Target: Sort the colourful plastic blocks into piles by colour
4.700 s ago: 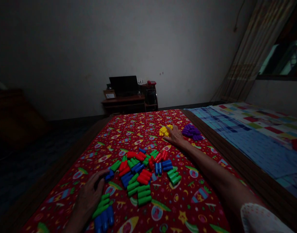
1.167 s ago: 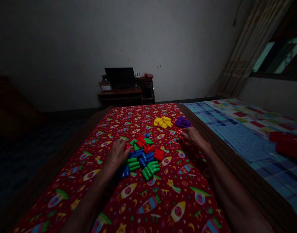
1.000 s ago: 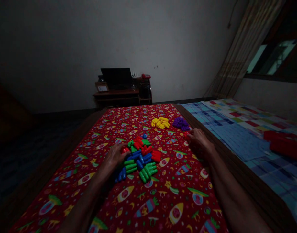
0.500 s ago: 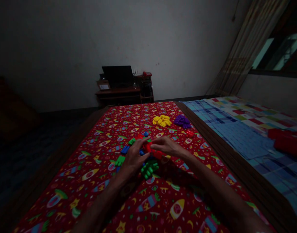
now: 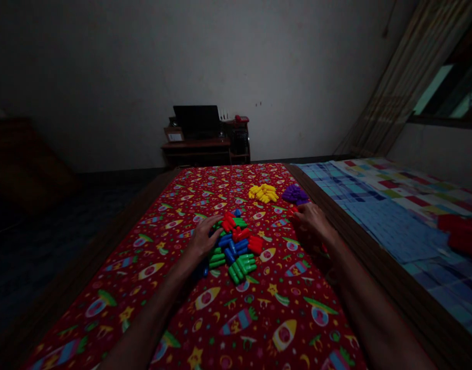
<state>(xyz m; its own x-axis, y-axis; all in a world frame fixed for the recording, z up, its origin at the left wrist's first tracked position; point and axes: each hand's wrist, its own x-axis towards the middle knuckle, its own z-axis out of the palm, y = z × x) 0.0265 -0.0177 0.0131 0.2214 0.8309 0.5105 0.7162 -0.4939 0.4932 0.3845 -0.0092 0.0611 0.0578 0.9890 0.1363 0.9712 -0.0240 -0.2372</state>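
Note:
My left hand (image 5: 205,237) rests at the left side of a mixed heap of finger-shaped plastic pieces, thumb and fingers apart, with nothing seen in its grasp. In that heap are red pieces (image 5: 241,235), blue pieces (image 5: 230,250) and green pieces (image 5: 242,266). Over to the right, my right hand (image 5: 313,220) has its fingers closed around a red plastic piece (image 5: 292,211) just above or on the cloth. The fingers partly hide that piece. Just beyond this hand lies a pile of purple pieces (image 5: 294,193), with a pile of yellow pieces (image 5: 264,193) to its left.
A red cloth with rocket prints (image 5: 220,318) covers the long surface under the pieces. To the right is a bed with a blue checked sheet (image 5: 390,221) and a red bundle (image 5: 461,234). A small desk with a dark monitor (image 5: 196,121) stands against the far wall.
My right hand has left the mixed heap and moved right to the red piece near the purple pile. My left hand has shifted slightly left and opened. The view has turned a little left.

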